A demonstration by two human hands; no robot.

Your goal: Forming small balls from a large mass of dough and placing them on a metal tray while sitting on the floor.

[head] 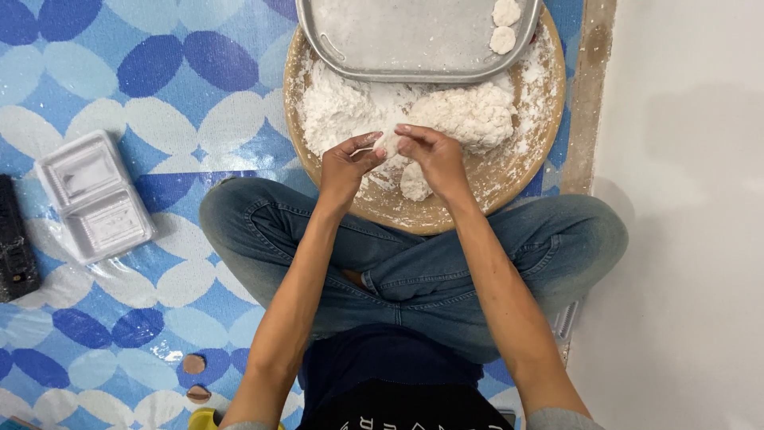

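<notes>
I sit cross-legged on the floor in blue jeans. My left hand (348, 162) and my right hand (430, 153) meet over a round wooden board (446, 215), and both pinch one small piece of white dough (387, 142) between the fingertips. A big rough lump of white dough (469, 114) lies on the board just beyond my right hand. Loose flour (338, 107) is piled on the board's left side. A small dough piece (415, 183) rests under my right wrist. A metal tray (398, 40) at the top holds two shaped dough balls (504, 25).
A blue and white patterned mat (159, 87) covers the floor. An open clear plastic container (94, 195) lies at the left, with a dark object (14, 247) at the left edge. Two small brown pieces (195, 376) lie near my left elbow. A white wall (684, 199) stands at the right.
</notes>
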